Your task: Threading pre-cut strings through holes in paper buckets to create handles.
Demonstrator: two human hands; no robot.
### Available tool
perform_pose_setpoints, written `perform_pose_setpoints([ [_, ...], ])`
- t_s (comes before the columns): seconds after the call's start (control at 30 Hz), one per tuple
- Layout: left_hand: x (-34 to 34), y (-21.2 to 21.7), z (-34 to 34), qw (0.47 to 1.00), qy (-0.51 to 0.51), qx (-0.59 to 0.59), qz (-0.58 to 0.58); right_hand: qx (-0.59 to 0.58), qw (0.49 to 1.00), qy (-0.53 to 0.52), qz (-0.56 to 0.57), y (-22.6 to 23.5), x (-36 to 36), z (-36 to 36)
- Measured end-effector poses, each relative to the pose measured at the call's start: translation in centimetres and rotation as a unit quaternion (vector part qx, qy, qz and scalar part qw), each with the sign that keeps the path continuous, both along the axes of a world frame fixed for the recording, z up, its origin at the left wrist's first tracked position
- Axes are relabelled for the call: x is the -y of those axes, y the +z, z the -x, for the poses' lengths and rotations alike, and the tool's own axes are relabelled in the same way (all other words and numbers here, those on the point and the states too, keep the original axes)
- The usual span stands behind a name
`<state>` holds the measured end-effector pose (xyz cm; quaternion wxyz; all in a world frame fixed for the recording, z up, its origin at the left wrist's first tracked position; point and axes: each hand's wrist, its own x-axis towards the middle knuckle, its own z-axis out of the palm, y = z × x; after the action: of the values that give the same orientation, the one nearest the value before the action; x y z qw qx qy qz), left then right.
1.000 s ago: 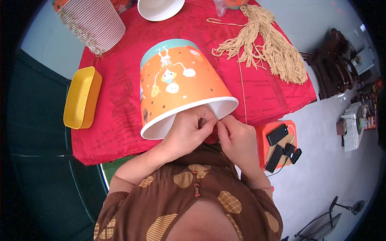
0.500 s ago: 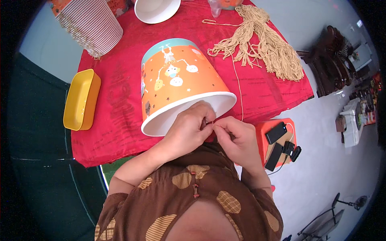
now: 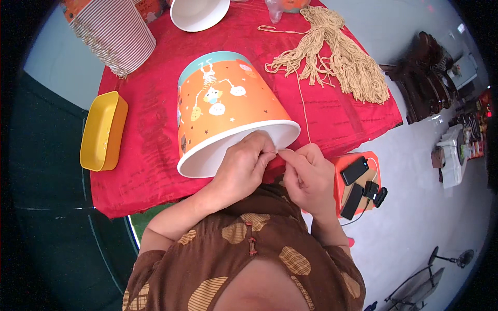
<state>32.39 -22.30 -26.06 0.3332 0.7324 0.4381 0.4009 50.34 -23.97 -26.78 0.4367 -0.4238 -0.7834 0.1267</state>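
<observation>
Orange paper bucket [image 3: 228, 111], one, lies tipped; both hands, left [image 3: 244, 168] and right [image 3: 306, 176], pinch one string [image 3: 302, 103] together.

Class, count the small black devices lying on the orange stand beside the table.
4: a larger one at the stand's top, a long one lower left, and two small ones at its right edge. More may be hidden behind the right hand.

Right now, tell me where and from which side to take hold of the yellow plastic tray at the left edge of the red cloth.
Grip the yellow plastic tray across its two long rims near the middle, coming from above. It lies open side up and looks narrow, so fingers should span it. Its left side overhangs the red cloth, away from the orange paper bucket and both hands.
</observation>
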Motion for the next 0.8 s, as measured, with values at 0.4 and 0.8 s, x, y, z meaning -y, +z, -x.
perform_pose_setpoints([
  [0.4, -0.1, 0.4, 0.6, 0.996, -0.032, 0.016, 0.079, 0.043, 0.998, -0.053, 0.008, -0.1, -0.3, 1.4],
  [0.8, -0.4, 0.3, 0.7, 0.999, -0.029, -0.012, 0.027, 0.008, 0.999, -0.040, -0.028, -1.5, -1.1, 1.4],
])
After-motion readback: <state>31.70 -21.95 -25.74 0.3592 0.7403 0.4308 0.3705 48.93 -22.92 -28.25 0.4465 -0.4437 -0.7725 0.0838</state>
